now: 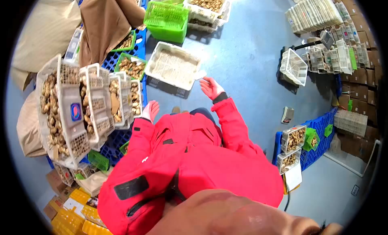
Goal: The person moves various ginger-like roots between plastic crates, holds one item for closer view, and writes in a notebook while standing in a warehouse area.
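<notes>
My right hand [211,88] is held out with its fingers apart, near the lower right corner of a white plastic crate [190,86]. A small white flap [200,75] juts from that corner close to my fingertips; whether I touch it I cannot tell. The crate's perforated bottom shows, with nothing lying on it. My left hand [150,110], its fingers stretched out and nothing in it, is beside a stack of white crates [106,89] holding knobbly golden-brown pieces, perhaps ginger. A green basket [131,67] of the same pieces stands on a blue pallet [142,45].
Green baskets [165,23] are stacked beyond the crate, beside filled white crates [207,1]. Brown cloth [101,25] covers goods at left. At right stand a platform scale bearing a white basket [294,67], stacked crates [313,13] and another blue pallet [319,130]. Yellow-taped boxes [68,215] lie lower left.
</notes>
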`<action>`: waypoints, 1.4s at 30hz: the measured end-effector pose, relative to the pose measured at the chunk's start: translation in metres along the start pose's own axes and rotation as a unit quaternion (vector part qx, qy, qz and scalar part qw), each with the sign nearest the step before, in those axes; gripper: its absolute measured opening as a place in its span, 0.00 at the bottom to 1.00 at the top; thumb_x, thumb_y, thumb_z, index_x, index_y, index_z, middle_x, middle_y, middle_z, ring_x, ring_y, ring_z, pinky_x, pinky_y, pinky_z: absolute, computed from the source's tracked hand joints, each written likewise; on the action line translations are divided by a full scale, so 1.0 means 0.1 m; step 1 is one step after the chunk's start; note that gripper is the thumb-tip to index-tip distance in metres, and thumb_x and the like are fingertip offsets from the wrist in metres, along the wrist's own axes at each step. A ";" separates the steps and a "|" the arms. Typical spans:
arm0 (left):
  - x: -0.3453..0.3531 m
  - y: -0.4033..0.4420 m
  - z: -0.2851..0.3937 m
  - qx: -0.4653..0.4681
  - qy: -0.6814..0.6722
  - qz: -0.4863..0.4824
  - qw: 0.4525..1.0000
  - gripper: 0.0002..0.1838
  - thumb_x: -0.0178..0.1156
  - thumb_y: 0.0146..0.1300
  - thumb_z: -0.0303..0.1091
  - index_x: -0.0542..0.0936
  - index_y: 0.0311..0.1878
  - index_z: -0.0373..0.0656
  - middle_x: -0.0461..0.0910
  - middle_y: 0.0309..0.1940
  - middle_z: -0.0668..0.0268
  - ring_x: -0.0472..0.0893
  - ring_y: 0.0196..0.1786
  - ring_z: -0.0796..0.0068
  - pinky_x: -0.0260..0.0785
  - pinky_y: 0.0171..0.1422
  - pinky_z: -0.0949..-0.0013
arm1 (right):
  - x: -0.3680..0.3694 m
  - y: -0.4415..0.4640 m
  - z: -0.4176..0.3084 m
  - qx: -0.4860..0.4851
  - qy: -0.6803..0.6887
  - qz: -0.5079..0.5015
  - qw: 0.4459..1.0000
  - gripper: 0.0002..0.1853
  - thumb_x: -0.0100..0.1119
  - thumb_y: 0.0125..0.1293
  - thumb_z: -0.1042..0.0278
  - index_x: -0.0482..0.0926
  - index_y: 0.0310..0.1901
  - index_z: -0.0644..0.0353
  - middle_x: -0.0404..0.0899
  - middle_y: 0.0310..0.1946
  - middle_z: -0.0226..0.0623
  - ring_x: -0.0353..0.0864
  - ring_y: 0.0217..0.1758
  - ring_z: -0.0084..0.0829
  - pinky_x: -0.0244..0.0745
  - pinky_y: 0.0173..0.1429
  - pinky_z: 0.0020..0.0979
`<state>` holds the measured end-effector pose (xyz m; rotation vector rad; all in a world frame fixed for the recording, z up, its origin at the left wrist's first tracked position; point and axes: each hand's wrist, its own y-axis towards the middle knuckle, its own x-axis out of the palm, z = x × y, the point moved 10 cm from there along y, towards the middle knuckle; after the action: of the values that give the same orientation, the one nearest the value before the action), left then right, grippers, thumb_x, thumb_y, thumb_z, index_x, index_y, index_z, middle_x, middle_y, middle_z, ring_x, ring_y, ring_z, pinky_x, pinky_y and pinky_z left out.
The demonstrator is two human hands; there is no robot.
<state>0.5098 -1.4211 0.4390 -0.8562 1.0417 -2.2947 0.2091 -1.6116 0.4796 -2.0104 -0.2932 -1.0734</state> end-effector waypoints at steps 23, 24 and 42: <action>4.07 2.88 0.50 0.018 0.152 -0.001 0.988 0.19 0.49 0.63 0.47 0.72 0.50 0.44 0.76 0.43 0.66 0.75 0.43 0.75 0.69 0.45 0.70 | -1.23 0.75 -5.65 -0.138 0.060 0.095 0.984 0.23 0.46 0.66 0.57 0.63 0.59 0.58 0.69 0.54 0.38 0.72 0.51 0.31 0.70 0.52 0.33; 4.13 3.00 0.44 -0.008 0.139 0.011 0.990 0.20 0.49 0.63 0.48 0.72 0.49 0.43 0.76 0.43 0.66 0.75 0.43 0.75 0.69 0.44 0.70 | -1.20 0.95 -5.82 -0.125 0.058 0.081 0.987 0.23 0.46 0.66 0.57 0.63 0.58 0.58 0.69 0.54 0.38 0.72 0.51 0.31 0.71 0.52 0.33; 6.21 4.47 1.72 0.010 -0.009 0.051 0.999 0.23 0.50 0.61 0.50 0.70 0.53 0.45 0.75 0.48 0.65 0.75 0.46 0.74 0.68 0.48 0.70 | 0.26 4.57 -8.80 -0.017 -0.170 0.078 0.982 0.21 0.47 0.64 0.59 0.66 0.54 0.63 0.73 0.50 0.42 0.73 0.51 0.32 0.71 0.49 0.30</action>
<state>0.2726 -2.1673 0.3896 -0.7967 1.0278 -2.2052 -0.0458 -2.5700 0.5114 -2.2048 -0.2879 -0.6393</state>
